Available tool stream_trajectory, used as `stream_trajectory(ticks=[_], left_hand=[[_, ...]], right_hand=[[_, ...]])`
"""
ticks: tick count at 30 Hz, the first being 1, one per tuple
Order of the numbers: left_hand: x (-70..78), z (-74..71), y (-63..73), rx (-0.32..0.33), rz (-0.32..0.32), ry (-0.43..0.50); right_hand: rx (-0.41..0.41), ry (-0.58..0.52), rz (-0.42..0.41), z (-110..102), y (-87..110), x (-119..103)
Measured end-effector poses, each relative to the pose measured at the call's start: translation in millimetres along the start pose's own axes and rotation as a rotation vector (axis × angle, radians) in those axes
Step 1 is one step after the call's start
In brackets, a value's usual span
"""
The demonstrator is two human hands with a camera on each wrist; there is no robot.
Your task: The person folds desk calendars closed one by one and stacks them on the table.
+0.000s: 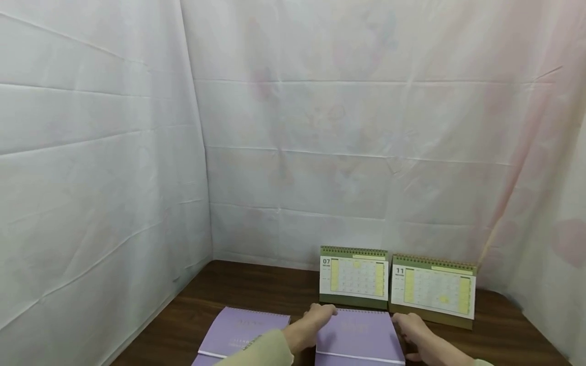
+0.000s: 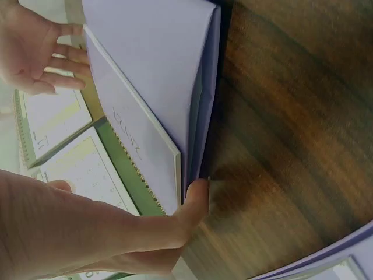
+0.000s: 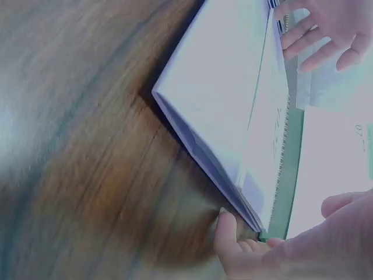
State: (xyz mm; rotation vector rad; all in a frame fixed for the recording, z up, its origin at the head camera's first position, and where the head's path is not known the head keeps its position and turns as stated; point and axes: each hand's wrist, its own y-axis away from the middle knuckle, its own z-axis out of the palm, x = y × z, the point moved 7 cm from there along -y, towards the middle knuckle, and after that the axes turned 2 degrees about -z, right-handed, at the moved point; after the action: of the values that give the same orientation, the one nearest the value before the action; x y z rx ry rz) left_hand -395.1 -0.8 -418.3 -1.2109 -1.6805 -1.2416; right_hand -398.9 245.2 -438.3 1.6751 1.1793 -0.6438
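A dark brown wood-grained table [image 1: 270, 284] with streaky grain spreads below white cloth sheeting [image 1: 297, 122], which is creased with horizontal fold lines and printed with faint pink blotches, stronger toward the right. A white-paged desk calendar with a green spiral-bound top and green base [image 1: 353, 277] stands near the table's back, showing "07", with yellow side columns. Just beside it on the right stands a white-paged desk calendar with a green top and olive-brown base [image 1: 432, 290], showing "11", a yellow patch low on its page. Toward the left, a pale purple spiral-bound calendar with a white band [image 1: 249, 328] bears faint cover lettering.
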Motion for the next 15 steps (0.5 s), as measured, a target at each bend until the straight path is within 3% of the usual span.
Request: stream_trajectory(ticks=[2,6,15], left_hand=[[-2.8,-1.1,-0.1,-0.006,-0.021,0.041],[-6.0,-2.7,-3.6,0.024,-0.072,0.048],[-11.8,-5.6,-12.9,0.12,-0.105,0.076]], right_hand=[[-0.015,-0.052,0.043,2,1.9,1],[-0.047,-0.112,0.043,5,4.9,2],[-0.067,-0.078,-0.004,8,4.8,3]])
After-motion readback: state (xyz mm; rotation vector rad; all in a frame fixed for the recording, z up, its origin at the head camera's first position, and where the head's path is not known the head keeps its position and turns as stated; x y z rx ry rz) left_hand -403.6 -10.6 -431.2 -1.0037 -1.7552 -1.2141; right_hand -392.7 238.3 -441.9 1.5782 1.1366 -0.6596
